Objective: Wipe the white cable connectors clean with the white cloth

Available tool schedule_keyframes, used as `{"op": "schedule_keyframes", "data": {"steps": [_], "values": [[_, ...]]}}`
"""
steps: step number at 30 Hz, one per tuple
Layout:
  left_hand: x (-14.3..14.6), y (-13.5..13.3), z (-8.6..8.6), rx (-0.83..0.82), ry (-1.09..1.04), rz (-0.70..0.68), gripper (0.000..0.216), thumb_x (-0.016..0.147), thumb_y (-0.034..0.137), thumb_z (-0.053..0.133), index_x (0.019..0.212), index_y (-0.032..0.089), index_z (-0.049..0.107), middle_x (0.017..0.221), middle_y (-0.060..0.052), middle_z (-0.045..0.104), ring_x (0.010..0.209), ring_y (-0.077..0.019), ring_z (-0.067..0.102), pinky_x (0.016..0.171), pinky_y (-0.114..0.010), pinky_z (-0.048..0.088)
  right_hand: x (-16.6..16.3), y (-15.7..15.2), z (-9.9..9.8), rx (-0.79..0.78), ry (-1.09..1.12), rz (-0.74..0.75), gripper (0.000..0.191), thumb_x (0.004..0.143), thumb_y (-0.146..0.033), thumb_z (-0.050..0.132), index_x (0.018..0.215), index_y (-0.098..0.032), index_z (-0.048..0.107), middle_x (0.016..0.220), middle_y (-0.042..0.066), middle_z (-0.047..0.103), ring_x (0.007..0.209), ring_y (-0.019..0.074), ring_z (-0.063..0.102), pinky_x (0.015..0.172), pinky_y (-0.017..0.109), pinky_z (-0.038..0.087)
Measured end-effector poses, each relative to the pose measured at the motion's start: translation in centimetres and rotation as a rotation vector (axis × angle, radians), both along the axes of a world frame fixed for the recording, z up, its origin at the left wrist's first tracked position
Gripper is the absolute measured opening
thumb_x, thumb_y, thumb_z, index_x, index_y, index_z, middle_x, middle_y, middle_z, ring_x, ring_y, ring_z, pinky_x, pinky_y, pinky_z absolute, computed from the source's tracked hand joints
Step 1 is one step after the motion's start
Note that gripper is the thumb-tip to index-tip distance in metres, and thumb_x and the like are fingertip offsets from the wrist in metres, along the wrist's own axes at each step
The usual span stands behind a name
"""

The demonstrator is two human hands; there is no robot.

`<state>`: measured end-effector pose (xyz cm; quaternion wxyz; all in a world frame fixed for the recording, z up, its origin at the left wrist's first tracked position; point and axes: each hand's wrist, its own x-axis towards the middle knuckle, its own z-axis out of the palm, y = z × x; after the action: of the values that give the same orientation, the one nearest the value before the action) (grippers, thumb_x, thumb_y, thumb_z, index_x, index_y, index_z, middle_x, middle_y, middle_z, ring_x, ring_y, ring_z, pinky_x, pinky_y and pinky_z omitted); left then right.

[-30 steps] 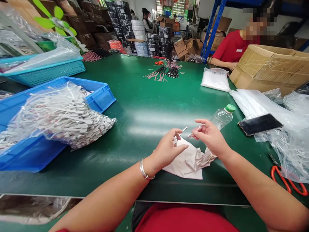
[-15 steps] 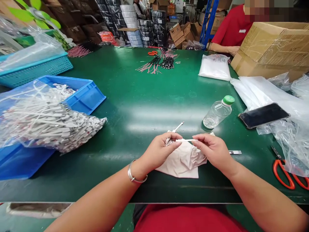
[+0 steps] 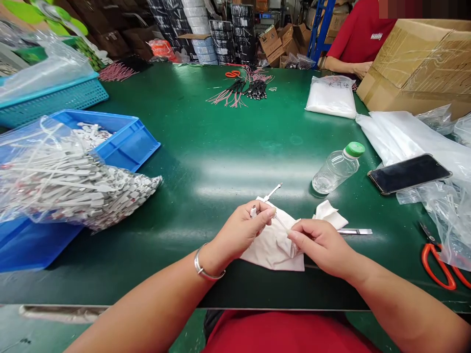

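My left hand (image 3: 241,231) is closed on a small bunch of thin white strips (image 3: 270,193) whose ends stick up past my thumb. My right hand (image 3: 319,244) pinches the lower end of one white strip that runs across to my left hand. Both hands rest over a crumpled whitish cloth (image 3: 274,247) on the green table (image 3: 221,147). A flat metal strip (image 3: 355,231) lies on the table just right of my right hand. A silver bangle sits on my left wrist.
A blue bin (image 3: 128,142) with a clear bag of white strips (image 3: 73,181) stands at the left. At the right are a plastic bottle (image 3: 336,169), a phone (image 3: 409,173), plastic bags, orange scissors (image 3: 439,267) and a cardboard box (image 3: 415,63). A person in red sits behind it.
My right hand has dropped lower and nearer to me, so the strip between my hands now slants down to the right. The view has tilted down slightly.
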<state>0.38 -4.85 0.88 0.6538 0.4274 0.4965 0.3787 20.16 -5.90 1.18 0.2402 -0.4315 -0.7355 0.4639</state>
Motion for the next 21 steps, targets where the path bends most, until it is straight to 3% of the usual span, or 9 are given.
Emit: {"op": "schedule_keyframes", "data": {"steps": [6,9,13,17,19,21], "values": [[-0.8,1.3,0.9,-0.212,-0.241,0.092,0.034,0.072,0.041,0.064,0.062,0.017,0.043,0.057,0.004,0.046,0.040,-0.0030,0.034,0.035,-0.014,0.021,-0.6,-0.6,-0.3,0.171,-0.033,0.183,0.032,0.095,-0.034,0.042,0.081,-0.019,0.067,0.071,0.003,0.066,0.067,0.0139,0.059,0.062,0.023,0.043],[-1.8,2.3,1.2,-0.214,-0.185,0.096,0.035,0.067,0.039,0.072,0.068,0.017,0.044,0.062,0.004,0.050,0.042,-0.0038,0.039,0.035,-0.015,0.025,-0.5,-0.7,-0.5,0.254,-0.058,0.189,0.029,0.094,-0.033,0.044,0.091,-0.018,0.069,0.082,0.007,0.071,0.076,0.0168,0.064,0.068,0.025,0.045],[-2.5,3.2,0.3,0.003,0.296,0.044,0.025,0.076,0.042,0.063,0.080,0.018,0.055,0.058,0.005,0.049,0.040,-0.0062,0.035,0.037,-0.018,0.026,-0.4,-0.7,-0.6,0.284,-0.101,0.190,0.029,0.094,-0.031,0.044,0.094,-0.018,0.070,0.087,0.008,0.073,0.081,0.0184,0.066,0.072,0.026,0.046],[-1.5,3.5,-1.0,0.467,0.984,-0.040,0.027,0.083,0.038,0.057,0.096,0.016,0.067,0.082,-0.006,0.065,0.074,-0.0185,0.058,0.066,-0.027,0.044,-0.4,-0.8,-0.7,0.293,-0.119,0.207,0.027,0.094,-0.029,0.046,0.098,-0.017,0.070,0.089,0.007,0.074,0.084,0.0197,0.067,0.074,0.028,0.047],[-0.8,3.6,-1.3,0.574,1.185,-0.127,0.030,0.086,0.035,0.053,0.104,0.016,0.067,0.091,-0.009,0.067,0.085,-0.0222,0.059,0.074,-0.030,0.044,-0.5,-1.0,-0.7,0.304,-0.118,0.213,0.027,0.093,-0.029,0.047,0.100,-0.017,0.069,0.092,0.008,0.074,0.086,0.0204,0.068,0.076,0.029,0.047],[-0.3,3.7,-1.5,0.603,1.305,-0.202,0.030,0.090,0.033,0.047,0.102,0.015,0.068,0.091,-0.010,0.068,0.083,-0.0225,0.060,0.072,-0.030,0.043,-0.5,-1.1,-0.7,0.317,-0.128,0.220,0.027,0.093,-0.028,0.047,0.102,-0.016,0.069,0.093,0.008,0.074,0.087,0.0206,0.068,0.076,0.029,0.047]]}}
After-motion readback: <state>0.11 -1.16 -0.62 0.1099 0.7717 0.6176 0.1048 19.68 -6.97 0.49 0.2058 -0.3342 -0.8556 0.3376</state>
